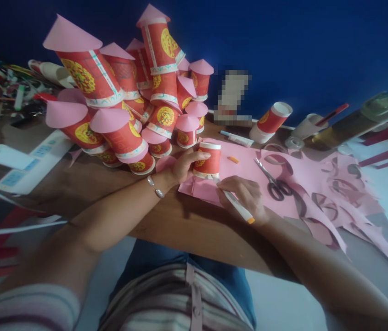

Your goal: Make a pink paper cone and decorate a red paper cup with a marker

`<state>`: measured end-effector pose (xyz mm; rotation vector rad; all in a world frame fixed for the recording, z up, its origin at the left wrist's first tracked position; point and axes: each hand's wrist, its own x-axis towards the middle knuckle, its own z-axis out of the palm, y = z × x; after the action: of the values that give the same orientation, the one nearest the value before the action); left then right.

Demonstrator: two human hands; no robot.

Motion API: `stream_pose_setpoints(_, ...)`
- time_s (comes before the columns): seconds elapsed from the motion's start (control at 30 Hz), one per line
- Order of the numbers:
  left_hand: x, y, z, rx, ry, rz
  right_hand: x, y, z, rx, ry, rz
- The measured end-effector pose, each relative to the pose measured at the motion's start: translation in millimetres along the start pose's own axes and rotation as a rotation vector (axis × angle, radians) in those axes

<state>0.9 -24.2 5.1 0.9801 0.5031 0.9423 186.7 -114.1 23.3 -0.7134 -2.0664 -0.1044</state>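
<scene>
My left hand [182, 166] is closed round a red and white paper cup [207, 159] standing on pink paper. My right hand [244, 195] grips a white marker pen [238, 208] with an orange end; its tip is close to the foot of the cup. Beneath them lie smaller pink pieces [205, 190] on a large pink sheet [249, 162]. A loose orange cap [233, 159] rests on the sheet beside the cup. Scissors [273, 181] with dark handles lie partly spread, right of my right hand.
Many red cups with pink cone tops [111, 126] are piled at the left. Pink offcuts [331, 202] spread to the right. Behind stand a stacked cup [276, 117], a glue-like tube [237, 138] and a clear bottle [362, 122]. A white power strip [35, 161] lies left.
</scene>
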Motion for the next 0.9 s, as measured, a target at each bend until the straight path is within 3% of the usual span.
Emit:
stream_pose_setpoints(0.6, -0.8, 4.4, 4.0, -0.008, 0.018, -0.030, -1.5, -0.7, 0.1, 0.034, -0.018, -0.019)
stream_pose_setpoints(0.9, -1.0, 4.8, 0.9, 0.039, 0.027, -0.015, -3.9, -0.7, -2.5, -0.017, -0.107, -0.165)
